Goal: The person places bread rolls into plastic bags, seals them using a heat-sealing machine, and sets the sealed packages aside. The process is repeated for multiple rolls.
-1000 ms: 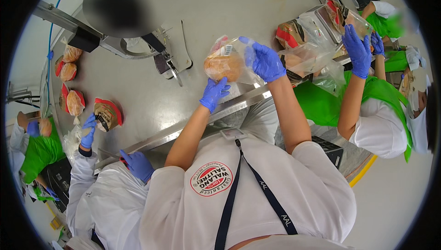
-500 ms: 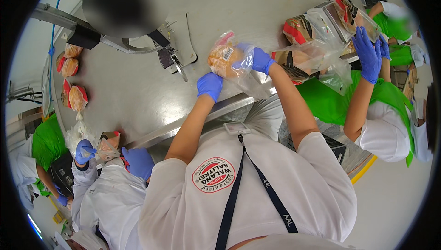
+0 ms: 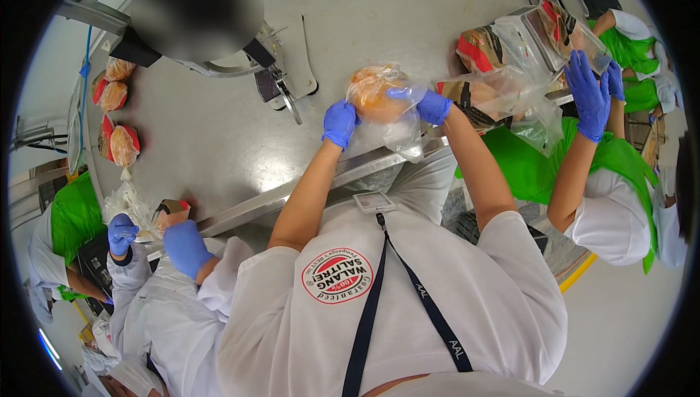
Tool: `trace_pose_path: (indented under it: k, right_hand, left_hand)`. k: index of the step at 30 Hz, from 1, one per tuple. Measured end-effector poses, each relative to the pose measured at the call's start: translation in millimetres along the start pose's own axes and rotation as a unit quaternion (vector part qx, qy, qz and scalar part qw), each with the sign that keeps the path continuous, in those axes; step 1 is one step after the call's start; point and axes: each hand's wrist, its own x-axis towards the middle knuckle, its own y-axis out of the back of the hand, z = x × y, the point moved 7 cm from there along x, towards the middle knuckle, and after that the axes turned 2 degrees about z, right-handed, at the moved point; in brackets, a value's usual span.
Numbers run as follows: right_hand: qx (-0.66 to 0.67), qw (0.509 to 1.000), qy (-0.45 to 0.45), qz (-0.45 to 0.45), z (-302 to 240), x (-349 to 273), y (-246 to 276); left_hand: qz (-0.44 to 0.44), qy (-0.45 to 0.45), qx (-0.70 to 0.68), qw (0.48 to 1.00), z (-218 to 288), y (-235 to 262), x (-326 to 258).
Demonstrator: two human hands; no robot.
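A clear plastic bag (image 3: 399, 138) holding a round, golden-brown piece of food (image 3: 375, 91) is between my gloved hands, above the near side of the steel table. The kind of food I cannot make out for certain. On its left side, my left hand (image 3: 340, 124) is closed, gripping the edge of the bag. From the right, my right hand (image 3: 432, 107) is closed on the bag, with a finger stretched against the food. The bag's loose, crumpled end hangs toward me over the table's edge.
A metal clipping device (image 3: 281, 94) stands left of the bag on the steel table (image 3: 219, 134). Several bagged pieces (image 3: 124, 145) lie farther left. More packs (image 3: 481, 48) and a scale (image 3: 536, 32) are at the right. Co-workers' gloved hands (image 3: 587, 98) work on both sides.
The bagged piece has turned, so its label no longer shows. It and both my hands have shifted slightly right. At left, a co-worker's hands have moved.
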Motion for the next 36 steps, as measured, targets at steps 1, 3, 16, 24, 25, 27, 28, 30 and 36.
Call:
trace_pose_path:
  k: [1,3,16,24,25,27,28,30,36]
  right_hand:
    - [0.043,0.999,-0.031,0.010,2,-8,0]
    - [0.130,0.990,-0.060,0.019,11,-11,9]
    - [-0.003,0.982,0.189,-0.024,-3,-16,40]
    - [-0.172,0.967,0.184,-0.039,8,-18,16]
    - [-0.173,0.967,0.185,-0.036,8,-19,16]
    - [-0.180,0.964,0.191,-0.039,1,-21,9]
    - [-0.180,0.964,0.190,-0.044,5,-19,11]
    - [-0.175,0.966,0.186,-0.032,20,-17,32]
    - [-0.171,0.971,0.169,-0.012,9,-25,24]
  left_hand:
    - [-0.011,0.009,-0.109,0.994,-3,-3,2]
    - [-0.027,0.007,-0.344,0.938,-4,-14,1]
    - [-0.108,-0.152,0.083,0.979,-33,-19,28]
    - [-0.120,-0.103,-0.057,0.986,42,-37,58]
    - [-0.112,-0.145,-0.036,0.982,39,-39,63]
    - [0.024,-0.270,0.095,0.958,18,-30,73]
    - [0.089,-0.329,0.160,0.926,16,-27,72]
    - [0.052,-0.198,0.054,0.977,34,-26,72]
    - [-0.160,-0.190,0.140,0.958,80,-41,55]
